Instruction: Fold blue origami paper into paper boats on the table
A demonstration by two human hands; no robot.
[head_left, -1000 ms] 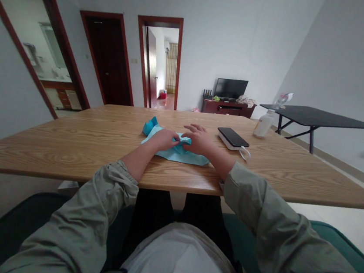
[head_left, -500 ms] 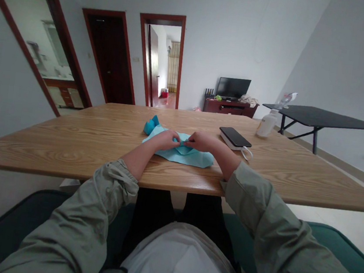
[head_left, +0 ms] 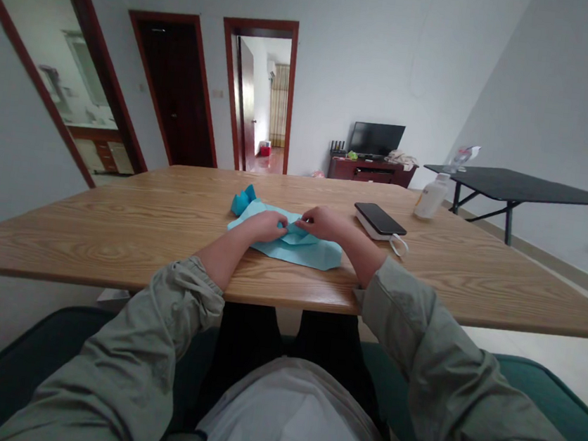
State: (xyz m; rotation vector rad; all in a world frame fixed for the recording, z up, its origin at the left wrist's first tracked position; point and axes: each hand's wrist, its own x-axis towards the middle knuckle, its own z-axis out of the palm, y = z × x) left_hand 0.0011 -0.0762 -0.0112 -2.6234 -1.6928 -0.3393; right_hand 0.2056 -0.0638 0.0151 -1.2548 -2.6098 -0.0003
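Pale blue sheet [head_left: 308, 254] — creased, bunched in middle — left hand [head_left: 266, 226] and right hand [head_left: 324, 222] pinching raised fold [head_left: 297, 234].

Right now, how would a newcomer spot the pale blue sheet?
On the wooden table, find the left hand and right hand. Beneath them lies the pale blue sheet, flatter and lighter than the darker blue piece near its far left corner.

Loose, creased grey-green sleeves [head_left: 130, 357] — pale grey top [head_left: 297, 419] — black trousers [head_left: 250, 329]
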